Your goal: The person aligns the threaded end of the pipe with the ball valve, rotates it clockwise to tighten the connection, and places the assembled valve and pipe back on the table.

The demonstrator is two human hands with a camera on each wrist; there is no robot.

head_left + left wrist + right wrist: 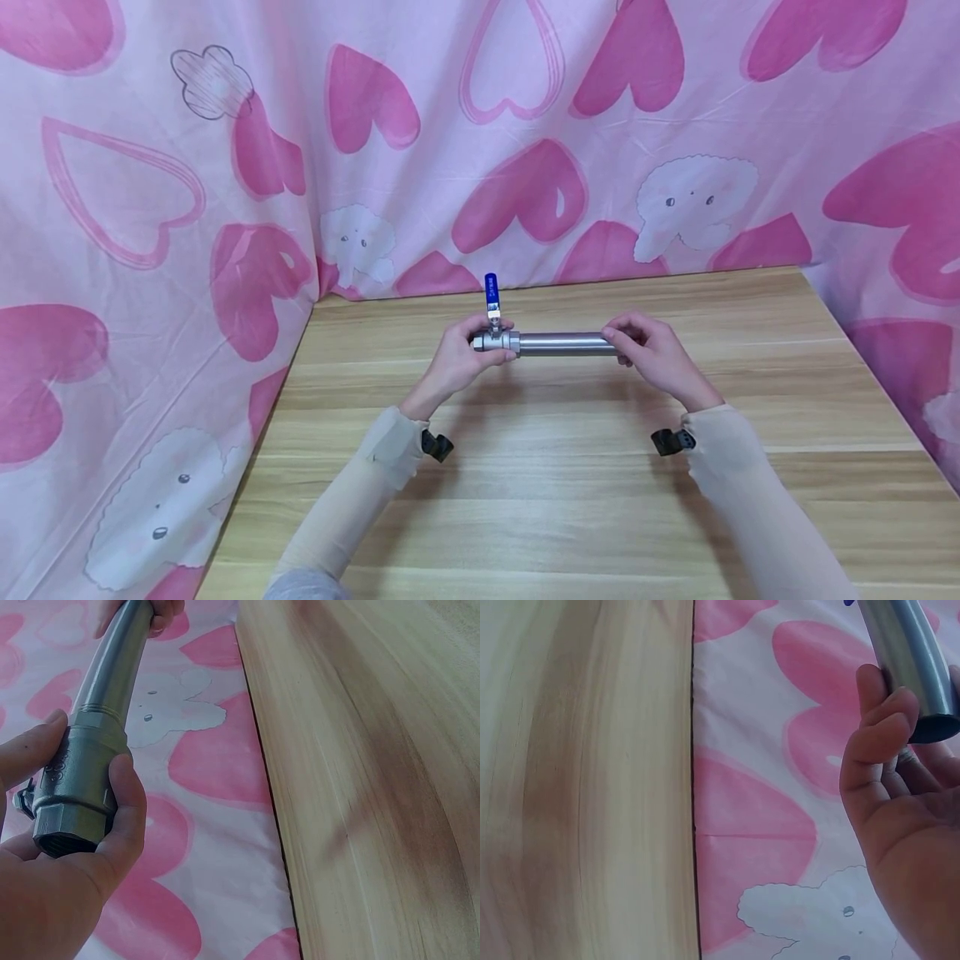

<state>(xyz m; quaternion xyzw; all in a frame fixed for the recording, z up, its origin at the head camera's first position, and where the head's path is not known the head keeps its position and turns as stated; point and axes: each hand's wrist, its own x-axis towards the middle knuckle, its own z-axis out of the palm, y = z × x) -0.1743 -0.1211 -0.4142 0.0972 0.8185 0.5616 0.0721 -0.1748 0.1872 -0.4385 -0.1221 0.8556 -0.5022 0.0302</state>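
1. Left hand (pixel 459 357): its fingers and thumb are curled round the grey metal ball valve with a blue lever handle (pixel 493 335), gripping the hexagonal body. The left wrist view shows the valve's threaded open end facing the camera, with nothing fitted into it.

2. Joint: the valve sits on the left end of the straight, polished steel pipe (pixel 566 343). In the left wrist view the pipe enters the valve body and a few threads show at the collar, so I judge the two parts joined but perhaps not screwed fully home; the view is too blurred to be sure.

3. Pipe position: the whole assembly is held level above the light wood-grain worktop (pixel 570 500), clear of its surface, near the far edge by the pink heart-printed cloth (pixel 150 208).

4. Right hand (pixel 651 353): its fingers wrap the pipe's free right end, which the right wrist view shows as plain and open.

5. Lever: the blue handle stands upright, across the line of the pipe.
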